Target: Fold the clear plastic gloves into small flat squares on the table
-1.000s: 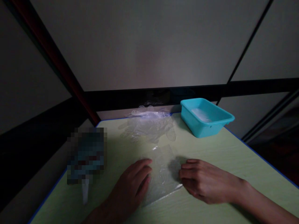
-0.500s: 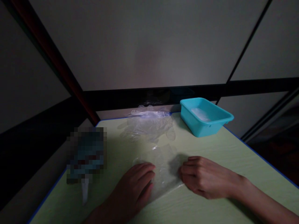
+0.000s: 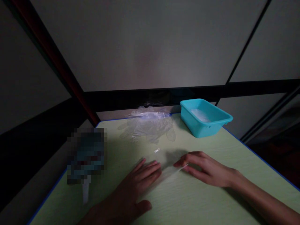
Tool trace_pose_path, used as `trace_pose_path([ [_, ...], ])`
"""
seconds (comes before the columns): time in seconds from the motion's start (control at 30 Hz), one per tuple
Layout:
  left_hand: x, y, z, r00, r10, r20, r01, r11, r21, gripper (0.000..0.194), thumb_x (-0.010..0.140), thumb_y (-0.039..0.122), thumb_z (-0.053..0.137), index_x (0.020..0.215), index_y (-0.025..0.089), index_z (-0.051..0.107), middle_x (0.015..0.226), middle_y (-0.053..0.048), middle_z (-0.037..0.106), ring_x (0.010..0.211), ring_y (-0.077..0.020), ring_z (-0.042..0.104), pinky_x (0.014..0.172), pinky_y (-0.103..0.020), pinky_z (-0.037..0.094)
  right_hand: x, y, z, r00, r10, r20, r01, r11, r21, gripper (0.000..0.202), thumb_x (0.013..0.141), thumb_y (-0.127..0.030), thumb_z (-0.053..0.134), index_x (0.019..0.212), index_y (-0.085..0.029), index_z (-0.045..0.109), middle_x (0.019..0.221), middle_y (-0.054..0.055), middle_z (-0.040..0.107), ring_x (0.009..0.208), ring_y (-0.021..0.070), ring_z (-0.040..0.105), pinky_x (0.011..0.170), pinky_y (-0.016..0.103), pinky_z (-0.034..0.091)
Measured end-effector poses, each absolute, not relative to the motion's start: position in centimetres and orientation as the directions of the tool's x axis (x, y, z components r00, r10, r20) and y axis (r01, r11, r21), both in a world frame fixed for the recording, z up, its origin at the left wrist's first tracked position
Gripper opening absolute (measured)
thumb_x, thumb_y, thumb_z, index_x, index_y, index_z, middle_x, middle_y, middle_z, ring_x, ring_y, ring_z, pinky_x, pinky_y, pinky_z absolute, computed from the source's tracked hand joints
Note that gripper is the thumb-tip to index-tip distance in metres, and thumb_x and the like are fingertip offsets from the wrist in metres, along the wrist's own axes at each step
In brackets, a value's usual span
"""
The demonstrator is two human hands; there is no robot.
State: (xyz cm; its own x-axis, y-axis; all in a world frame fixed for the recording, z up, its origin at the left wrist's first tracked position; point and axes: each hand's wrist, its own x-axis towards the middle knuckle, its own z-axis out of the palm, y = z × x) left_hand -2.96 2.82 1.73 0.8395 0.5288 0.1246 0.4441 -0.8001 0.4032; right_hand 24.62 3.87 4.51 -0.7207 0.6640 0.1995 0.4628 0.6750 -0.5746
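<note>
A clear disposable plastic glove [image 3: 167,171] lies on the table between my hands, its near right edge raised and folding over. My left hand [image 3: 142,184] rests flat on its left part, fingers outstretched and thumb apart. At the right, my right hand [image 3: 199,167] pinches the lifted edge between thumb and fingers. Farther back spreads a loose pile of clear plastic gloves [image 3: 150,125], some glove fingers showing at its rim. The glove's outline under my left hand is partly hidden.
A turquoise plastic basin [image 3: 206,128] with clear plastic inside stands at the back right of the pale green table [image 3: 187,206]. A blurred-out packet [image 3: 86,156] with a white strip lies at the left. A panelled wall [image 3: 150,56] rises behind the table.
My left hand has opened out flat over the glove. My right hand has moved slightly up and left, and the glove's right edge is now lifted from the table.
</note>
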Motion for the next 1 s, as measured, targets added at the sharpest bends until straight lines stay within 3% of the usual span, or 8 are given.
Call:
trace_pose_path([
  [0.07, -2.8, 2.8, 1.7, 0.837, 0.53, 0.139, 0.449, -0.809, 0.38, 0.063, 0.087, 0.058, 0.027, 0.137, 0.019, 0.026, 0.141, -0.009, 0.032, 0.128, -0.0252, 0.029, 0.106, -0.049, 0.014, 24.7, 3.8, 4.5, -0.666, 0.716, 0.209, 0.462, 0.616, -0.638, 0.017, 0.092, -0.024, 0.038, 0.094, -0.017, 0.053, 0.082, 0.005, 0.059, 0.074, 0.014, 0.056, 0.066, 0.026, 0.042],
  [0.17, -2.7, 2.6, 1.4, 0.783, 0.579, 0.227, 0.488, -0.798, 0.353, 0.045, 0.091, 0.033, 0.04, 0.134, 0.024, 0.033, 0.136, -0.005, 0.041, 0.125, -0.0216, 0.035, 0.105, -0.043, 0.023, 24.6, 3.7, 4.3, -0.585, 0.774, 0.241, 0.405, 0.536, -0.741, 0.017, 0.091, -0.028, 0.039, 0.083, -0.017, 0.049, 0.073, 0.002, 0.054, 0.066, 0.0126, 0.052, 0.059, 0.024, 0.04],
  [0.27, -2.7, 2.2, 1.0, 0.709, 0.654, 0.263, 0.52, -0.737, 0.431, 0.04, 0.089, 0.02, 0.041, 0.128, 0.027, 0.042, 0.128, -0.002, 0.051, 0.117, -0.018, 0.046, 0.101, -0.034, 0.035, 24.2, 3.5, 4.2, -0.556, 0.808, 0.197, 0.229, 0.376, -0.898, 0.018, 0.092, -0.032, 0.039, 0.081, -0.018, 0.042, 0.069, 0.0, 0.052, 0.063, 0.0125, 0.055, 0.055, 0.023, 0.04],
  [0.4, -2.8, 1.4, 0.9, 0.582, 0.798, 0.156, 0.506, -0.506, 0.699, 0.03, 0.089, 0.033, 0.041, 0.11, 0.025, 0.06, 0.108, -0.003, 0.064, 0.101, -0.0209, 0.058, 0.09, -0.034, 0.045, 23.7, 3.5, 4.3, -0.532, 0.837, 0.131, 0.009, 0.159, -0.987, 0.021, 0.09, -0.036, 0.042, 0.081, -0.018, 0.038, 0.066, -0.002, 0.054, 0.054, 0.0108, 0.057, 0.048, 0.021, 0.04],
  [0.5, -2.4, 0.9, 1.3, 0.541, 0.84, -0.039, 0.313, -0.158, 0.937, 0.037, 0.088, 0.043, 0.039, 0.088, 0.021, 0.068, 0.087, -0.004, 0.07, 0.076, -0.0211, 0.066, 0.071, -0.033, 0.054, 23.6, 3.7, 4.3, -0.478, 0.872, 0.107, -0.04, 0.1, -0.994, 0.027, 0.085, -0.042, 0.05, 0.077, -0.019, 0.039, 0.058, -0.006, 0.049, 0.046, 0.0084, 0.052, 0.042, 0.018, 0.036],
  [0.63, -1.5, 1.3, 1.8, 0.497, 0.821, -0.281, 0.144, 0.242, 0.96, 0.043, 0.078, 0.055, 0.051, 0.071, 0.014, 0.065, 0.07, -0.005, 0.069, 0.041, -0.0119, 0.056, 0.038, -0.021, 0.046, 23.6, 4.2, 3.6, -0.525, 0.85, -0.03, -0.037, -0.058, -0.998, 0.025, 0.086, -0.043, 0.047, 0.081, -0.02, 0.038, 0.049, -0.009, 0.048, 0.037, 0.0094, 0.053, 0.038, 0.018, 0.034],
  [0.83, -1.9, 3.1, 0.8, 0.513, 0.724, -0.461, 0.177, 0.437, 0.882, 0.066, 0.073, 0.071, 0.039, 0.068, 0.008, 0.06, 0.041, -0.005, 0.059, 0.033, -0.0148, 0.056, 0.031, -0.019, 0.038, 23.7, 5.7, 1.5, -0.416, 0.909, 0.021, 0.229, 0.127, -0.965, 0.028, 0.085, -0.045, 0.043, 0.076, -0.018, 0.039, 0.053, -0.006, 0.048, 0.04, 0.0099, 0.052, 0.039, 0.019, 0.036],
  [1.0, -3.8, 4.0, 1.6, 0.65, 0.539, -0.536, 0.274, 0.491, 0.827, 0.068, 0.07, 0.076, 0.033, 0.077, 0.012, 0.057, 0.065, -0.01, 0.07, 0.031, -0.0117, 0.055, 0.027, -0.016, 0.033, 24.3, 6.3, 1.0, -0.291, 0.946, 0.145, 0.39, 0.256, -0.884, 0.018, 0.086, -0.033, 0.042, 0.078, -0.018, 0.041, 0.062, -0.003, 0.044, 0.049, 0.01, 0.045, 0.043, 0.022, 0.037],
])
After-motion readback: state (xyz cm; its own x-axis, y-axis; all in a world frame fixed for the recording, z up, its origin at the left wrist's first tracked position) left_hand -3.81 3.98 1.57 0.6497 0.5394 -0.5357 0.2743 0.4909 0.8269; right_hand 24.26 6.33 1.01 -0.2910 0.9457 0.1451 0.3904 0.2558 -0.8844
